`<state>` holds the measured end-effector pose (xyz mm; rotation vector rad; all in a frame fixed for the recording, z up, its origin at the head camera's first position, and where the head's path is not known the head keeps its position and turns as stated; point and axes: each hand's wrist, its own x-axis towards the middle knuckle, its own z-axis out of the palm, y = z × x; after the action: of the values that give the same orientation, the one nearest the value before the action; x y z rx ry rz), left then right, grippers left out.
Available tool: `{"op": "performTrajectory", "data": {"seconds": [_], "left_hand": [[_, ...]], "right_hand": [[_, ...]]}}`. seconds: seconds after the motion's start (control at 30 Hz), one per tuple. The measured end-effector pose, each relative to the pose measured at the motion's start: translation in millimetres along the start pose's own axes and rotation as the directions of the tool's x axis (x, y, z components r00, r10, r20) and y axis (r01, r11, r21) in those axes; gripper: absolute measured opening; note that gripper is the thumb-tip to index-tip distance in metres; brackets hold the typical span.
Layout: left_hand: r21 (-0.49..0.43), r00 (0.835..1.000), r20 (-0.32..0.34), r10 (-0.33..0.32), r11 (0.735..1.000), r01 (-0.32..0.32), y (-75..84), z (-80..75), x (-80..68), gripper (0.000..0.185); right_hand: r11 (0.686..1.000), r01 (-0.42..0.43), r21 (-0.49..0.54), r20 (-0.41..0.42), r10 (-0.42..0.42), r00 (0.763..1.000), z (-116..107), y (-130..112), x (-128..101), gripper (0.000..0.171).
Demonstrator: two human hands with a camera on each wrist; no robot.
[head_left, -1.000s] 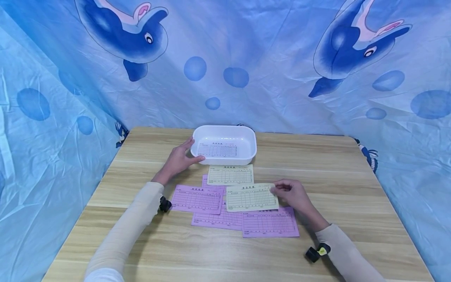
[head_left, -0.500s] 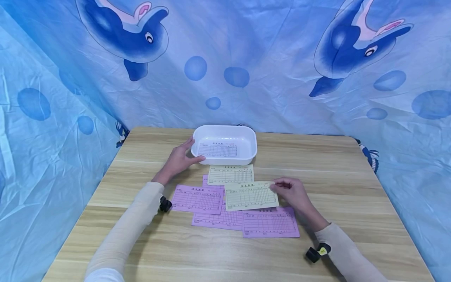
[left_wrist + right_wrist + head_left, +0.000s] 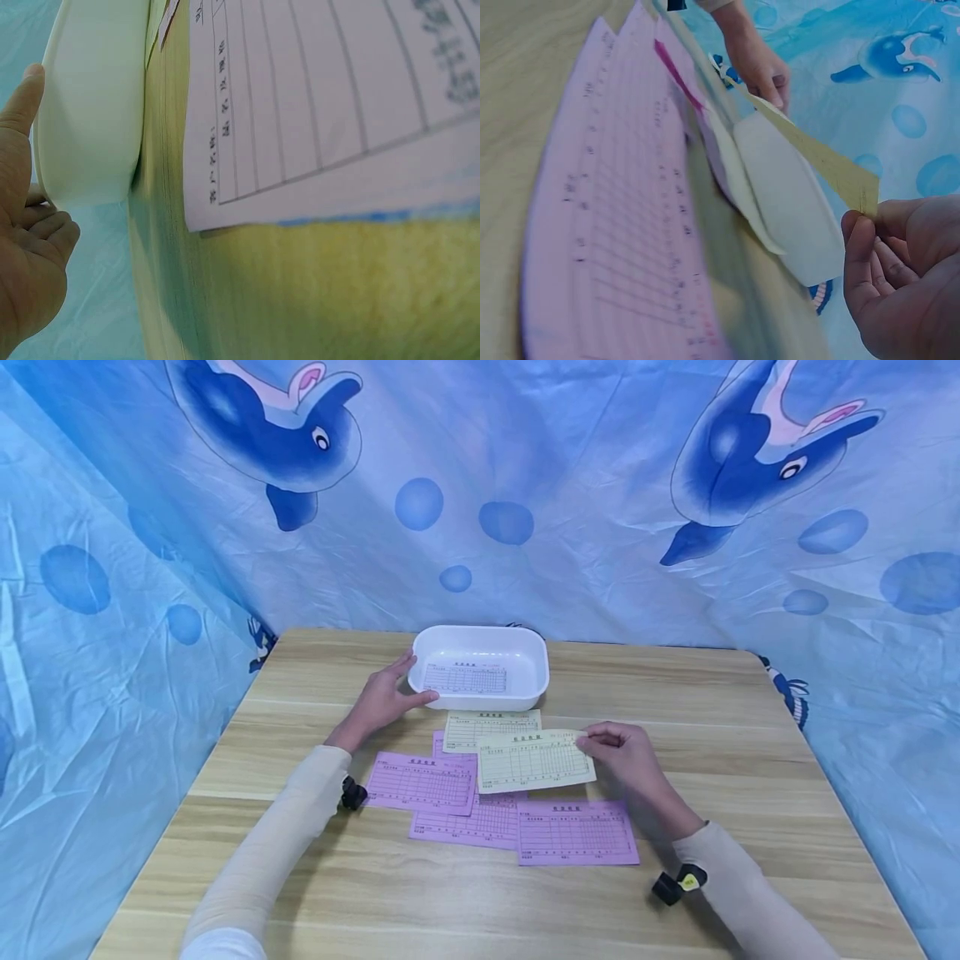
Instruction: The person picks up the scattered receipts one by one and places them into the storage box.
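Remote feed, head and both wrist views. I have the person's right hand (image 3: pixel 630 760) pinching a pale yellow, rectangular paper slip (image 3: pixel 534 762) between thumb and fingertips at its far right corner. The left hand (image 3: pixel 381 700) grips the left end of a glossy white plastic tray (image 3: pixel 487 702), thumb along the near wall, fingers round the side.

Key relation: the pinched slip is on the near side of the tray, slightly right of its middle, long axis running left to right, almost parallel to the tray's long side. The right hand is at the slip, the left at the tray. A second pale yellow slip (image 3: pixel 461 739) lies between the two, partly overlapped in the head view. I cannot tell whether the pinched slip's free left end brushes the papers below.

Materials: thin, flexible paper with printed grids; the right wrist view shows the held slip edge-on and raised. Flat purple paper slips (image 3: pixel 577 835) overlap on the wood-grained table (image 3: pixel 712 735). The tray is rigid-looking, round-cornered, with a printed slip (image 3: pixel 465 679) inside.
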<state>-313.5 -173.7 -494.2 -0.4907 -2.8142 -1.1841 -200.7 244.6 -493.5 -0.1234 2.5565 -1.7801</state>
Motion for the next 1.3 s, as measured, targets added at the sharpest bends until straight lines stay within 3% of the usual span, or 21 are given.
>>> {"op": "performTrajectory", "data": {"seconds": [0.1,0.33,0.77,1.3], "left_hand": [[-0.004,1.000,0.000,0.001,1.000,-0.001,0.7,-0.1,0.0,0.108],[-0.011,1.000,0.003,-0.004,1.000,0.004,0.6,0.2,-0.2,0.107],[-0.010,1.000,0.010,-0.018,1.000,0.018,2.8,-1.5,0.0,0.106],[-0.033,1.000,0.002,-0.016,0.999,0.016,-1.5,0.7,1.4,0.107]], "right_hand": [[0.999,0.034,-0.020,-0.013,-0.035,0.999,-2,-6,3,0.025],[0.995,0.072,0.063,-0.041,-0.070,0.997,-4,-22,12,0.028],[0.995,0.095,0.041,-0.105,-0.090,0.990,1,-54,33,0.027],[0.985,0.165,0.053,-0.171,-0.154,0.973,19,-75,78,0.026]]}}
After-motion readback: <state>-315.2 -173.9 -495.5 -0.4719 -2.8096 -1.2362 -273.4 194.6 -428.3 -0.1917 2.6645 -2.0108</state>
